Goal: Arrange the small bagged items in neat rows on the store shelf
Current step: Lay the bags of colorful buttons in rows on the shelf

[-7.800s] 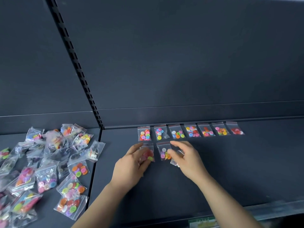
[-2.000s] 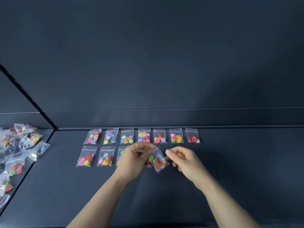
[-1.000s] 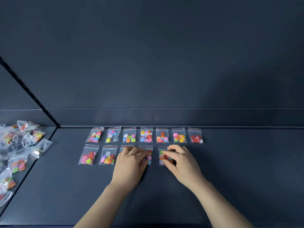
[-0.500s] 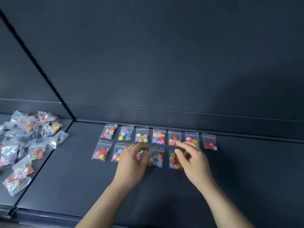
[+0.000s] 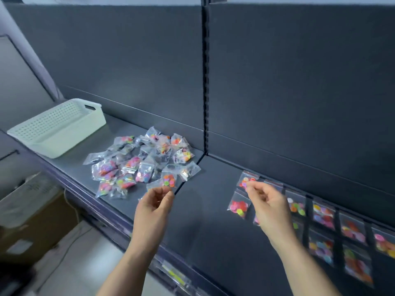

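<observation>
A loose pile of small clear bags of coloured buttons (image 5: 139, 161) lies on the left shelf section. On the right section, bags (image 5: 322, 214) lie flat in two rows running off to the right, the leftmost front one (image 5: 239, 207) holding red and pink buttons. My left hand (image 5: 154, 207) hovers at the pile's near right edge, fingers loosely curled and empty, its tips just below an orange-and-green bag (image 5: 169, 180). My right hand (image 5: 268, 207) hangs over the left end of the rows, loosely curled, holding nothing and hiding some bags.
A white perforated basket (image 5: 57, 129) stands at the far left of the dark shelf (image 5: 203, 210). A slotted upright (image 5: 205, 82) divides the two sections. A cardboard box (image 5: 32, 212) sits on the floor below left. Price labels run along the shelf's front edge (image 5: 171, 272).
The view has swung left to the pile. Both hands have lifted off the front row; my left hand has moved left to the pile's edge.
</observation>
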Action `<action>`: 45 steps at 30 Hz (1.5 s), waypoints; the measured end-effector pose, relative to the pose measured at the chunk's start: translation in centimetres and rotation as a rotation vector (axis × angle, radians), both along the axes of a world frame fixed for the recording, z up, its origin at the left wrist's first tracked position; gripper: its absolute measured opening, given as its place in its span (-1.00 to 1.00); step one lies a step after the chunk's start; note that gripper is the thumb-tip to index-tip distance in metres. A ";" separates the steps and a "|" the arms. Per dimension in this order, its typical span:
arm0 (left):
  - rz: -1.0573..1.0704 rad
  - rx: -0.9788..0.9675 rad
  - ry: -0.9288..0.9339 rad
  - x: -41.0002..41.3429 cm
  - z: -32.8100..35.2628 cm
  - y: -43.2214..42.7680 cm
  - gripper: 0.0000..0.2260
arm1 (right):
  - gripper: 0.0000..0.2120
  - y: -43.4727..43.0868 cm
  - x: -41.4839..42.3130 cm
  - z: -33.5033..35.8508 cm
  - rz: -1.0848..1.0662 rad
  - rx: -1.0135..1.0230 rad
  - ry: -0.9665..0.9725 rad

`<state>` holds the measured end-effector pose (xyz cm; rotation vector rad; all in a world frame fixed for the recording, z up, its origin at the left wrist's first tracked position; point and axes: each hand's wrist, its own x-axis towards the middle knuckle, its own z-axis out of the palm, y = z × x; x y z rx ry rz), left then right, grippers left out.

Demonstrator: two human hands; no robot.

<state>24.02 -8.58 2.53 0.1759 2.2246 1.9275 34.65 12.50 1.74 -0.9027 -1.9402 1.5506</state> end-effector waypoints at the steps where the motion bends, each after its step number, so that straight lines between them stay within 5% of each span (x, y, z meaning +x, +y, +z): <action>1: 0.022 -0.006 -0.005 -1.2 0.1 -1.7 -0.96 | -0.90 -1.5 -1.8 0.1 0.024 -0.011 0.008; 10: 0.119 -0.191 0.045 -14.4 -0.5 -15.0 -0.95 | -0.90 -14.8 -15.3 0.5 0.198 0.000 -0.073; 18: -0.141 -0.651 0.225 -25.6 -2.6 -16.8 -0.67 | -0.89 -19.4 -22.1 0.5 0.232 0.185 -0.165; 21: -0.232 -0.740 0.274 -27.4 -3.2 -16.0 -0.71 | -0.88 -19.3 -24.6 -0.2 0.281 0.363 -0.257; 25: -0.229 -0.672 0.239 -27.9 -2.9 -16.1 -0.91 | -0.72 -18.8 -27.7 -1.4 0.352 0.646 -0.405; 29: -0.180 -0.335 0.067 -27.9 -1.3 -17.4 -0.91 | -0.58 -18.4 -29.7 -1.8 0.451 0.806 -0.584; 32: -0.152 -0.142 -0.073 -27.7 -0.4 -18.0 -0.92 | -0.60 -18.3 -30.7 -1.9 0.461 0.773 -0.581; 35: -0.167 -0.157 -0.144 -27.7 -0.8 -17.8 -0.88 | -0.77 -18.3 -30.7 -1.5 0.474 0.655 -0.504; 38: -0.261 -0.408 -0.010 -28.0 -1.5 -17.2 -0.92 | -0.96 -18.0 -30.5 -0.6 0.467 0.446 -0.402; 42: -0.446 -0.823 0.236 -28.1 -2.4 -16.4 -0.76 | -0.92 -17.7 -29.3 0.8 0.413 0.253 -0.275; 45: -0.527 -0.871 0.391 -28.3 -3.0 -15.8 -0.90 | -0.87 -17.8 -27.9 1.7 0.395 0.168 -0.258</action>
